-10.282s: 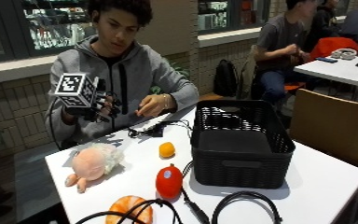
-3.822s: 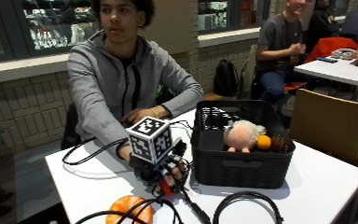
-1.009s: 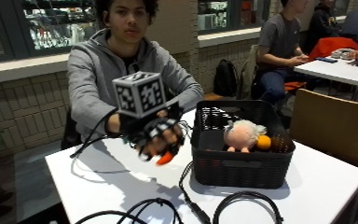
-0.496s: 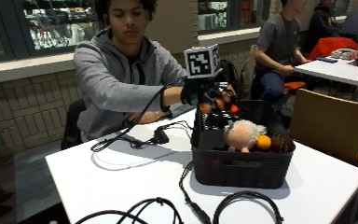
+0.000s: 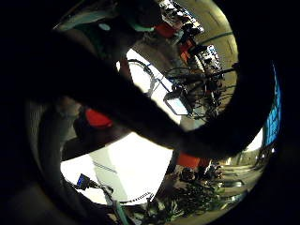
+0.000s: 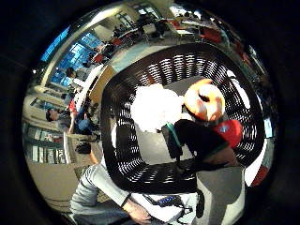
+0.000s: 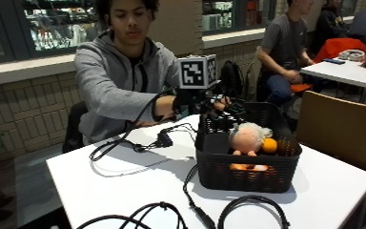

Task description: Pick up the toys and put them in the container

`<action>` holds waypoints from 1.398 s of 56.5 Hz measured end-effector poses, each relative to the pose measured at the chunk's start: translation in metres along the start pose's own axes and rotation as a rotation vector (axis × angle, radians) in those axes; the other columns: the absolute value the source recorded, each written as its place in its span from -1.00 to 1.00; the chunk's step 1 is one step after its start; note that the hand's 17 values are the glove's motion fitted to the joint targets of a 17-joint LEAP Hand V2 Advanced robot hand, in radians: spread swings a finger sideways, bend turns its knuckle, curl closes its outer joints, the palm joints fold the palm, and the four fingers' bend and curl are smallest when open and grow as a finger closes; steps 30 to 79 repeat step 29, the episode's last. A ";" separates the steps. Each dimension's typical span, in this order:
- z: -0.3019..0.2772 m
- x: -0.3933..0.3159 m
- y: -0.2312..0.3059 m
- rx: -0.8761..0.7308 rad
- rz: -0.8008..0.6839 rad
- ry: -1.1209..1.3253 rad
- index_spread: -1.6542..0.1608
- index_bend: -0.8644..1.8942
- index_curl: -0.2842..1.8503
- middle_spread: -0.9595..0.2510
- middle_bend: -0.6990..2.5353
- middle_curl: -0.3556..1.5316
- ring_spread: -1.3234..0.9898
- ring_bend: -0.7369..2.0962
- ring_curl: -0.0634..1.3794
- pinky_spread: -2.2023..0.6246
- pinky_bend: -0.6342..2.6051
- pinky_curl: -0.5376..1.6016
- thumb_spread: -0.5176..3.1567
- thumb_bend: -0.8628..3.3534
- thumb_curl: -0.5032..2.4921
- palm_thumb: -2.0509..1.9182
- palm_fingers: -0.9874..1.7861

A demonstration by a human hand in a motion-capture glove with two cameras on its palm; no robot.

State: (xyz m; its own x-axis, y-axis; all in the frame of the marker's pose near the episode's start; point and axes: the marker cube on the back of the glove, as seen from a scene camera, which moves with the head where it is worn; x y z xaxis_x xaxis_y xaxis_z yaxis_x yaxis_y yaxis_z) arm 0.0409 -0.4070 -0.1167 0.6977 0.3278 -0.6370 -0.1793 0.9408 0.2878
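Red toy (image 6: 230, 132) beneath hand (image 7: 218, 106), over basket (image 7: 246, 168).

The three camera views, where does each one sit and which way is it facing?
Outside view: across the table, facing the person; the gloved right hand reaches over the black basket.
Thumb side palm view: on the palm, looking down into the basket at the toys; a gloved finger and grey sleeve show.
Little finger side palm view: on the palm, facing the white table; dark glove parts cross it.
Shared: basket, outside and thumb views.
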 end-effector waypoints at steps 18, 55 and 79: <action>0.034 0.124 0.118 -0.049 0.209 0.074 0.50 -0.30 -0.49 0.58 -0.44 -0.23 0.07 -0.35 -0.40 0.61 -0.10 -0.19 0.06 -0.58 -0.43 0.08 -0.38; 0.060 0.204 0.184 -0.156 0.351 -0.049 0.51 -0.27 -0.49 0.60 -0.45 -0.22 0.08 -0.35 -0.41 0.62 -0.14 -0.20 0.08 -0.58 -0.44 0.10 -0.34; 0.060 0.204 0.184 -0.156 0.351 -0.049 0.51 -0.27 -0.49 0.60 -0.45 -0.22 0.08 -0.35 -0.41 0.62 -0.14 -0.20 0.08 -0.58 -0.44 0.10 -0.34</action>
